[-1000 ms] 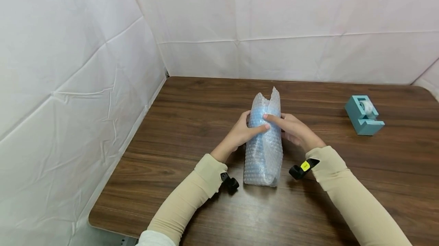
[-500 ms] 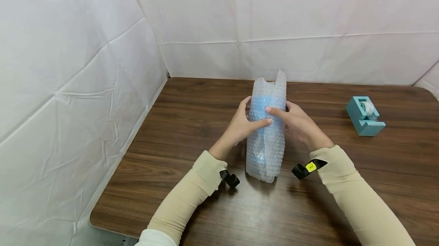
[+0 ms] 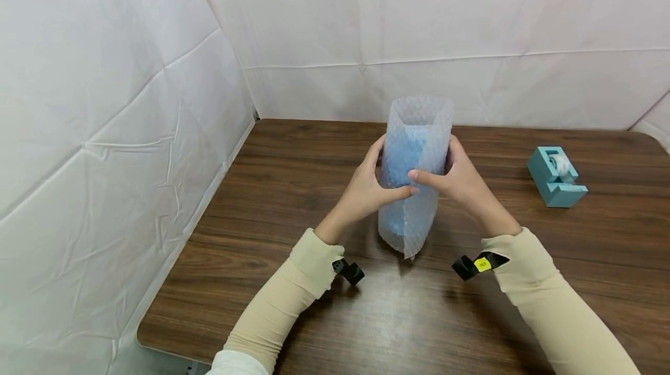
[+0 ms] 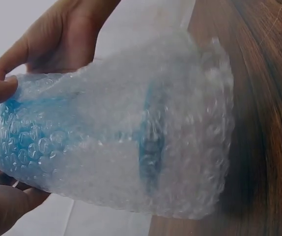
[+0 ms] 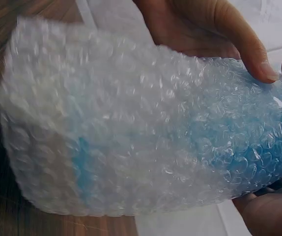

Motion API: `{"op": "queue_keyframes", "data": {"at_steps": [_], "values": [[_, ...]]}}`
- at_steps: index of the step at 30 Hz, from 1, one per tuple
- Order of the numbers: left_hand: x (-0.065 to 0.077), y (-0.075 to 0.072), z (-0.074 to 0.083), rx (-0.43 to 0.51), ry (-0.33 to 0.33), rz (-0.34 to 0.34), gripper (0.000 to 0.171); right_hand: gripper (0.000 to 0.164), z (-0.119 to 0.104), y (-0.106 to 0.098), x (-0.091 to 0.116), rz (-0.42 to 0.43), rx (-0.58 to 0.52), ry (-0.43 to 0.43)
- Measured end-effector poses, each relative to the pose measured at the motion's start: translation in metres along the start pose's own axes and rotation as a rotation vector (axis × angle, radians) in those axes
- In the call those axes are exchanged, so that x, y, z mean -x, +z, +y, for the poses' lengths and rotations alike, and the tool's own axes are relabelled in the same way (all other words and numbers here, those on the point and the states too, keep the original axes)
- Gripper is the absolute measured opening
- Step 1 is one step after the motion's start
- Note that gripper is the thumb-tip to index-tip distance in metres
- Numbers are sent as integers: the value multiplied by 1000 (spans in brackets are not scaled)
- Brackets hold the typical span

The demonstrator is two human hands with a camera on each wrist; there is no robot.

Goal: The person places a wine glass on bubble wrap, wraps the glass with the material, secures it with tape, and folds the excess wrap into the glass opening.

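Observation:
A roll of bubble wrap (image 3: 410,212) stands nearly upright over the table, wound round something blue whose kind I cannot make out. My left hand (image 3: 361,189) grips its left side, thumb across the front. From the right side my right hand (image 3: 463,183) holds it too, its thumb tip close to the left one. The upper end of the wrap gapes open above the blue part. Through the plastic in the left wrist view, a blue band (image 4: 151,137) shows near the lower end of the wrap (image 4: 101,147). The right wrist view shows the loose edge of the wrap (image 5: 131,98).
A teal tape dispenser (image 3: 557,180) with a roll of clear tape stands on the right part of the brown wooden table (image 3: 272,206). White cloth (image 3: 314,32) hangs behind the table and along its left side.
Both hands have raised the wrapped thing from lying flat to nearly upright, its top moving up and away. It has also turned slightly, and its open upper end now shows.

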State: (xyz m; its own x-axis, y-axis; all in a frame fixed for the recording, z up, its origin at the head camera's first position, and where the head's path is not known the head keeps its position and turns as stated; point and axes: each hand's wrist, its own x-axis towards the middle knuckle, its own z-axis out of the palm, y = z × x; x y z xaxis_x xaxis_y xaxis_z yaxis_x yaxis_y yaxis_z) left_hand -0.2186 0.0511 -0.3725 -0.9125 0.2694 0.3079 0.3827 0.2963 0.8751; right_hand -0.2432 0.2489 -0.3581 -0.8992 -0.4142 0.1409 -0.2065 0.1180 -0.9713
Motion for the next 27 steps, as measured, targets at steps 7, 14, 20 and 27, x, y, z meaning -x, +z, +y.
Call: {"op": "queue_keyframes", "data": {"at_steps": [7, 14, 20, 27], "values": [[4, 0, 3, -50, 114, 12, 102, 85, -1, 3, 7, 37, 8, -166], [6, 0, 2, -70, 158, -11, 103, 92, 1, 7, 13, 80, 36, -241], [7, 0, 0, -59, 202, -50, 103, 99, 4, 9, 16, 84, 28, -267], [16, -1, 22, -70, 214, -82, 97, 99, 8, 11, 18, 75, 9, -250]]}}
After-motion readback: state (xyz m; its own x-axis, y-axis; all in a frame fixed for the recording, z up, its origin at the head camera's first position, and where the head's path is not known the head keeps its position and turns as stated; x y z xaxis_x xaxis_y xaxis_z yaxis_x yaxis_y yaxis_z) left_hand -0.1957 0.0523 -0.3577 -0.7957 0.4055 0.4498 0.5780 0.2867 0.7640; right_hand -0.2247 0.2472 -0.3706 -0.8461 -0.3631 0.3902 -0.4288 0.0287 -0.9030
